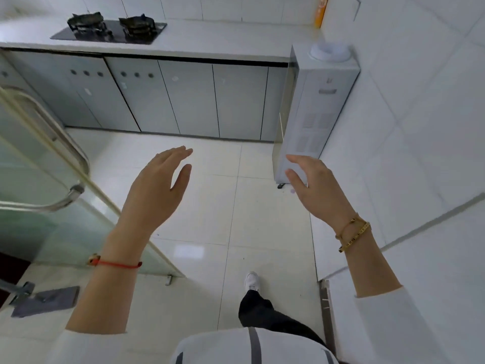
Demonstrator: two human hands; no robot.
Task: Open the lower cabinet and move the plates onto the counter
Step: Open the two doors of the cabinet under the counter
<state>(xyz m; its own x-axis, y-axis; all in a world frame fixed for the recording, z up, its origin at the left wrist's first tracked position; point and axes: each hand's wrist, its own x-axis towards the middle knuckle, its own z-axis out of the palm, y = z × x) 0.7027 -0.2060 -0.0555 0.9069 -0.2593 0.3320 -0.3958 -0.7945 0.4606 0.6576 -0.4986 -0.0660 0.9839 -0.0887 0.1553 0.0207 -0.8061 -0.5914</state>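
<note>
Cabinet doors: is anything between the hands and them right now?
Nothing visible does. Only bare floor lies between the left hand, the right hand and the shut cabinet doors. The dispenser stands off to the right.

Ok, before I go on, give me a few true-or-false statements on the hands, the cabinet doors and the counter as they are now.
1. The grey lower cabinet doors are all shut. True.
2. The left hand grips a cabinet door. False: it is open in mid-air, holding nothing.
3. The right hand is open and holds nothing. True.
4. White plates are stacked on the white counter. False: no plates show; a black two-burner gas hob sits there.
5. A white water dispenser stands at the right end of the cabinets. True.
</note>
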